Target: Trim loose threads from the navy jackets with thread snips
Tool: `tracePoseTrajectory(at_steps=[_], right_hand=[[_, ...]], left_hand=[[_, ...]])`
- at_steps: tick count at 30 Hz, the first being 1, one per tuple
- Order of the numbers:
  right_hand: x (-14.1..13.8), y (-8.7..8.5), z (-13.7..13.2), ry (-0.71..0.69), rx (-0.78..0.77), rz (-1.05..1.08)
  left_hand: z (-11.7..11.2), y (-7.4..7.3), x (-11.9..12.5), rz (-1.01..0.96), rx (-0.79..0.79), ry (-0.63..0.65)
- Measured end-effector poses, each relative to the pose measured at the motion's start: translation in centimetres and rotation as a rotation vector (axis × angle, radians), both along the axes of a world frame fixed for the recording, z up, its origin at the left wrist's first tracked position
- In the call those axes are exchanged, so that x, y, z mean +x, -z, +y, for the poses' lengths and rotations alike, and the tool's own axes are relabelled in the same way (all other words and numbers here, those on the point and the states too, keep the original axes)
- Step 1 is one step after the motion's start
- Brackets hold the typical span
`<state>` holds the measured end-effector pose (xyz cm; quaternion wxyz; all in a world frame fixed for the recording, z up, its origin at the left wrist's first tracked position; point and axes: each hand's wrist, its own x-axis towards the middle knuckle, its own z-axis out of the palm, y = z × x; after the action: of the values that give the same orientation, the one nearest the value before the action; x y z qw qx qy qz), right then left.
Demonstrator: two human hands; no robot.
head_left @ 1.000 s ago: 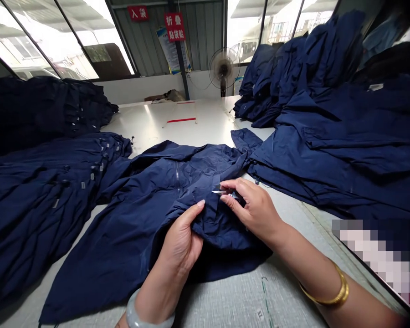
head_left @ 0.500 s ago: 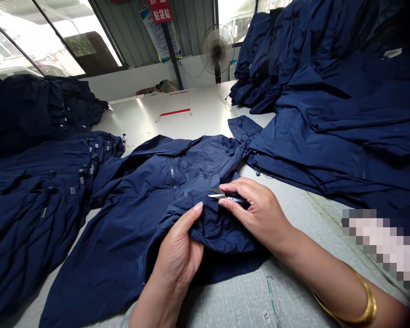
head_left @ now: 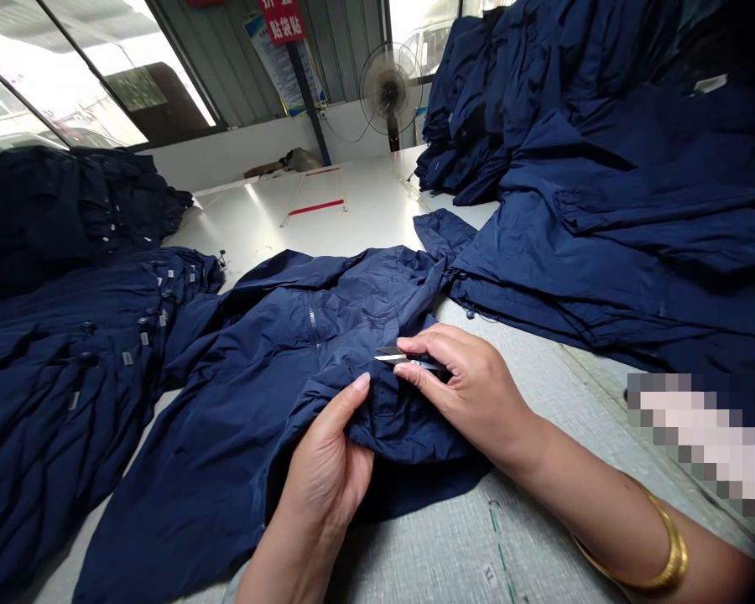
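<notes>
A navy blue jacket (head_left: 226,419) lies spread over the table in front of me, a short zipper showing near its middle. My left hand (head_left: 330,457) grips the jacket's edge, thumb on top and the other fingers under the cloth. Between the thumb and fingers of my right hand (head_left: 466,377) is a pair of thread snips (head_left: 388,356), its blades slightly apart and pointing left. The blade tips are just over the cloth, close to my left thumb. Whether they touch the fabric I cannot tell.
Navy garments with small white tags (head_left: 126,358) are heaped on the left. A taller pile of navy garments (head_left: 604,210) stands on the right. Behind are the pale tabletop (head_left: 257,226) with red strips, a standing fan (head_left: 390,88) and a red sign (head_left: 283,21).
The whole view has shifted slightly. The snips have moved a little left over the cloth, with the right hand. Both hands keep their hold.
</notes>
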<state>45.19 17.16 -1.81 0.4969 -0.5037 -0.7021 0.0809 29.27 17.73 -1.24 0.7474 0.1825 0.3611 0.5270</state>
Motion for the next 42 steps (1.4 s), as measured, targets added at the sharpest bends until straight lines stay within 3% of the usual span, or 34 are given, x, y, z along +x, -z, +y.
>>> tracePoseTrajectory(at_steps=[28,42], right_hand=[[0.0,0.1,-0.1,0.026,-0.041,-0.020],[0.9,-0.3,0.0,0.089,-0.036,0.030]], left_hand=[[0.1,-0.6,0.0,-0.037,-0.102,-0.036],[-0.1,-0.6,0.0,-0.004,-0.052,-0.046]])
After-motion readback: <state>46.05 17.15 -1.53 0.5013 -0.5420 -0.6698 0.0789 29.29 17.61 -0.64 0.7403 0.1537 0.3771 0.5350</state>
